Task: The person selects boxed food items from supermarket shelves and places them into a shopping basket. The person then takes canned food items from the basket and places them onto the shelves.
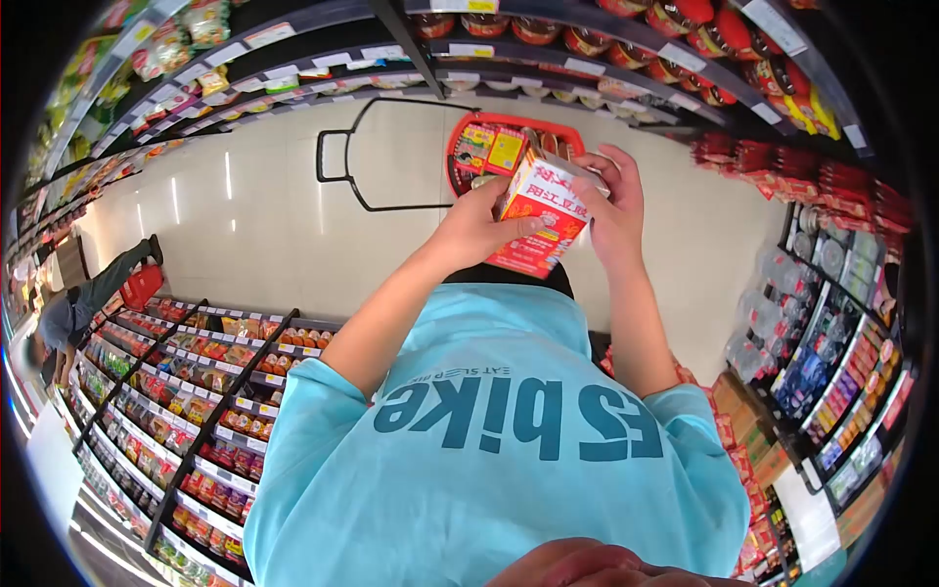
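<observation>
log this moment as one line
left hand: holding red-white box; right hand: at its upper end; red basket: beyond, packages inside

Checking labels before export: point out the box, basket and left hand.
Box (560,216): head view, on its printed front face.
Basket (454,161): head view, on its red rim.
Left hand (479,225): head view, on its back.

The left hand (481,227) and right hand (616,201) hold a red-and-white box (544,220) above a red basket (456,147), between stocked shelves (176,421).
</observation>
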A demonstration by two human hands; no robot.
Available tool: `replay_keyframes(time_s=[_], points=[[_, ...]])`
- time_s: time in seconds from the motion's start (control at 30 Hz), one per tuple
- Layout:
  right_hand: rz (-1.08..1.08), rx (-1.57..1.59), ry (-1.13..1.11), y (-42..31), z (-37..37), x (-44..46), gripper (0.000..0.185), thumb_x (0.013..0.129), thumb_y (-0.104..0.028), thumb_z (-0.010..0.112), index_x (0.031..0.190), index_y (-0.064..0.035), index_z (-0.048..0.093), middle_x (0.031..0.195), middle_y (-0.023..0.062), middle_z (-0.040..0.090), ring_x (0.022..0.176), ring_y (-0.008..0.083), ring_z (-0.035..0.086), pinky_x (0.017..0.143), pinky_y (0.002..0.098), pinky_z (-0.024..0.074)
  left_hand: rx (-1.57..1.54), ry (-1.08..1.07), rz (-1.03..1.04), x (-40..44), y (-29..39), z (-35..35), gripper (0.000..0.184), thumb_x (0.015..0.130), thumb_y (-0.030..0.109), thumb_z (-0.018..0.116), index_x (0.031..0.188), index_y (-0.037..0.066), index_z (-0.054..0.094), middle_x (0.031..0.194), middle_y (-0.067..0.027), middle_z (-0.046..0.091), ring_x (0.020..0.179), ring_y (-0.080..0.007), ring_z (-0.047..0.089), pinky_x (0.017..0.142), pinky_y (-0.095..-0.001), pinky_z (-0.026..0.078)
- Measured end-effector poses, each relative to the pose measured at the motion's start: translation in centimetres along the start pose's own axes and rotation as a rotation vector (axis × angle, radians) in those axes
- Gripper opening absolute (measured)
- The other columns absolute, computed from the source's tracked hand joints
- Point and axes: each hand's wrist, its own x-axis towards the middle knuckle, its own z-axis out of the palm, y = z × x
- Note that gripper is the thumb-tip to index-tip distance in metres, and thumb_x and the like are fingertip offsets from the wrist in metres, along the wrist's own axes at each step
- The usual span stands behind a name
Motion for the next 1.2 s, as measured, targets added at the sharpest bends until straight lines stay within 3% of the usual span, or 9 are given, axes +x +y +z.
replay_keyframes(time_s=[0.07, 0.2, 0.47, 0.57, 0.77, 0.83, 0.9, 0.93, 1.2], points=[[0.019, 0.305, 0.193, -2.3, 4.0, -2.3, 0.041, 0.094, -0.015, 0.071, 0.128, 0.0001, 0.054, 0.115, 0.0106, 0.065, 0.108, 0.0170, 0.062, 0.095, 0.0326, 0.0497, -0.181, 0.067, 0.032, -1.9, 3.4, 0.4, 0.052, 0.090, 0.022, 0.076, 0.126, -0.006, 0.052, 0.112, -0.0139, 0.069, 0.099, -0.0173, 0.068, 0.085, -0.0335, 0.055], [0.153, 0.014, 0.106, -5.2, 8.1, -5.7, 0.039, 0.099, -0.026, 0.066, 0.125, -0.0004, 0.056, 0.115, 0.0097, 0.068, 0.102, 0.0138, 0.065, 0.089, 0.0289, 0.0523, -0.313, 0.164, 0.136, -4.7, 5.6, 0.1, 0.045, 0.094, 0.021, 0.071, 0.127, -0.004, 0.052, 0.115, -0.0129, 0.068, 0.103, -0.0166, 0.066, 0.088, -0.0325, 0.055], [0.081, -0.020, 0.021, -8.0, 10.9, -8.3, 0.038, 0.101, -0.027, 0.063, 0.127, -0.0013, 0.055, 0.114, 0.0098, 0.068, 0.097, 0.0127, 0.067, 0.084, 0.0270, 0.0545, -0.341, 0.179, 0.159, -9.2, 8.5, 0.3, 0.049, 0.092, 0.021, 0.073, 0.129, -0.002, 0.049, 0.118, -0.0126, 0.066, 0.104, -0.0171, 0.067, 0.089, -0.0334, 0.056], [0.022, 0.028, -0.006, -7.6, 11.4, -9.4, 0.040, 0.099, -0.022, 0.064, 0.130, -0.0009, 0.051, 0.119, 0.0105, 0.066, 0.106, 0.0138, 0.065, 0.089, 0.0302, 0.0538, -0.296, 0.191, 0.232, -10.6, 9.1, 0.5, 0.049, 0.092, 0.019, 0.074, 0.130, -0.001, 0.050, 0.119, -0.0112, 0.065, 0.107, -0.0166, 0.065, 0.092, -0.0326, 0.054], [-0.302, 0.005, -0.187, -11.6, 13.2, -16.4, 0.052, 0.094, -0.020, 0.070, 0.136, 0.0006, 0.045, 0.132, 0.0146, 0.057, 0.119, 0.0204, 0.057, 0.101, 0.0371, 0.0468, -0.237, 0.164, 0.482, -18.1, 11.1, 1.0, 0.049, 0.089, 0.015, 0.076, 0.130, 0.001, 0.052, 0.120, -0.0106, 0.066, 0.110, -0.0187, 0.065, 0.095, -0.0323, 0.051], [-0.514, 0.002, -0.263, -13.6, 13.9, -17.7, 0.059, 0.087, -0.021, 0.077, 0.133, 0.0003, 0.047, 0.129, 0.0165, 0.056, 0.115, 0.0268, 0.058, 0.097, 0.0424, 0.0477, 0.165, 0.134, 0.758, -20.8, 12.2, 1.0, 0.043, 0.089, 0.013, 0.074, 0.125, 0.002, 0.055, 0.116, -0.0159, 0.069, 0.109, -0.0249, 0.068, 0.094, -0.0336, 0.053], [-0.871, -0.147, -0.458, -14.4, 13.4, -16.6, 0.050, 0.080, -0.022, 0.080, 0.119, -0.0015, 0.057, 0.110, 0.0163, 0.060, 0.096, 0.0328, 0.057, 0.085, 0.0456, 0.0482, -0.302, -0.110, 0.851, -21.7, 13.6, 1.2, 0.038, 0.088, 0.012, 0.073, 0.121, 0.003, 0.056, 0.110, -0.0226, 0.071, 0.104, -0.0334, 0.071, 0.088, -0.0381, 0.058], [-0.895, -0.149, -0.455, -14.8, 13.8, -17.2, 0.045, 0.081, -0.020, 0.079, 0.117, -0.0019, 0.058, 0.109, 0.0163, 0.061, 0.095, 0.0334, 0.057, 0.084, 0.0457, 0.0488, -0.145, -0.014, 1.085, -21.4, 13.7, 1.5, 0.035, 0.088, 0.013, 0.072, 0.118, 0.004, 0.056, 0.106, -0.0267, 0.071, 0.099, -0.0388, 0.073, 0.079, -0.0433, 0.061], [-1.050, -0.245, -0.429, -16.8, 16.3, -18.6, 0.038, 0.083, -0.017, 0.078, 0.114, -0.0035, 0.060, 0.102, 0.0118, 0.066, 0.083, 0.0308, 0.061, 0.070, 0.0398, 0.0522, -0.023, -0.110, 1.206, -22.7, 15.1, 0.1, 0.031, 0.087, 0.011, 0.071, 0.111, 0.005, 0.053, 0.100, -0.0264, 0.071, 0.092, -0.0398, 0.074, 0.073, -0.0473, 0.062]])
